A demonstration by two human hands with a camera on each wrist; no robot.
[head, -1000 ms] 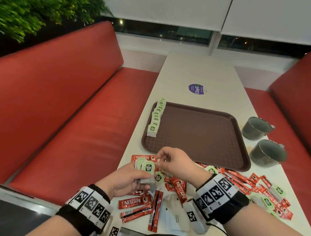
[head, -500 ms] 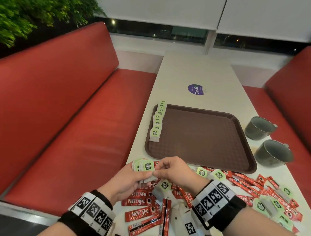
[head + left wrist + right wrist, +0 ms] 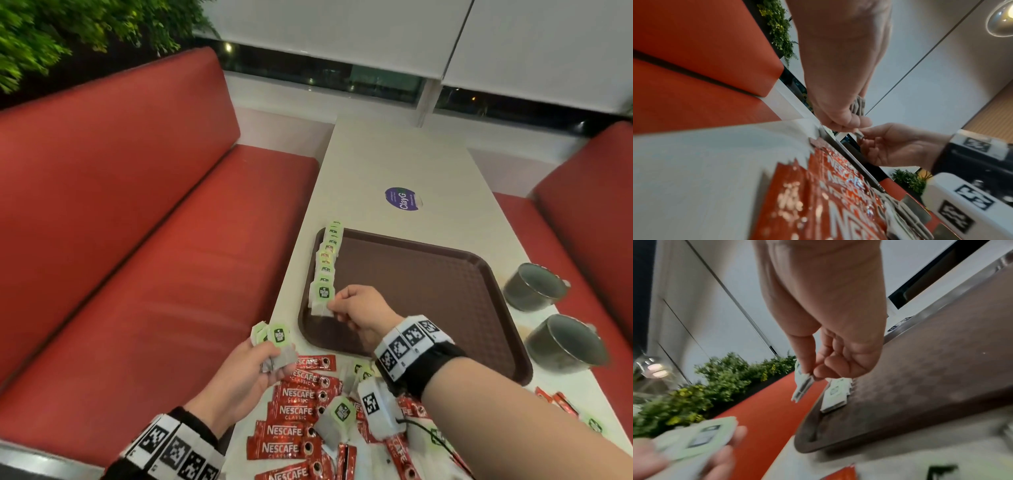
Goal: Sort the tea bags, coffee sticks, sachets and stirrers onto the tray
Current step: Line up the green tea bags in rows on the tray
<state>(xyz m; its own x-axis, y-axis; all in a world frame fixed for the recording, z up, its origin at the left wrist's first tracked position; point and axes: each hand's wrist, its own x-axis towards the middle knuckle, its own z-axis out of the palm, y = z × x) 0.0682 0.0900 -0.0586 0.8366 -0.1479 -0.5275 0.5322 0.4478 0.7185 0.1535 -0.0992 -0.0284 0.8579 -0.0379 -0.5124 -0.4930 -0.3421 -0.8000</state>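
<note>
Two hands are busy with tea bags. The right hand (image 3: 359, 313) pinches one tea bag (image 3: 322, 298) between thumb and fingertip at the near end of the row of tea bags (image 3: 329, 253) that runs along the left edge of the brown tray (image 3: 445, 291); in the right wrist view the bag hangs just above the tray floor, beside the last bag of the row, not yet laid down. The left hand (image 3: 246, 370) grips a small fan of tea bags (image 3: 274, 339) over the desk (image 3: 394, 164), just short of the tray's near left corner. Nescafe coffee sticks (image 3: 294, 411) and a few loose tea bags lie scattered on the desk below the tray; two grey cups (image 3: 548, 315) stand to its right.

Judging by this, the tea-bag step is in hand and the sticks are untouched. Next the pinched bag wants setting down overlapping the row's end, then a fresh bag drawn from the left hand's fan.
</note>
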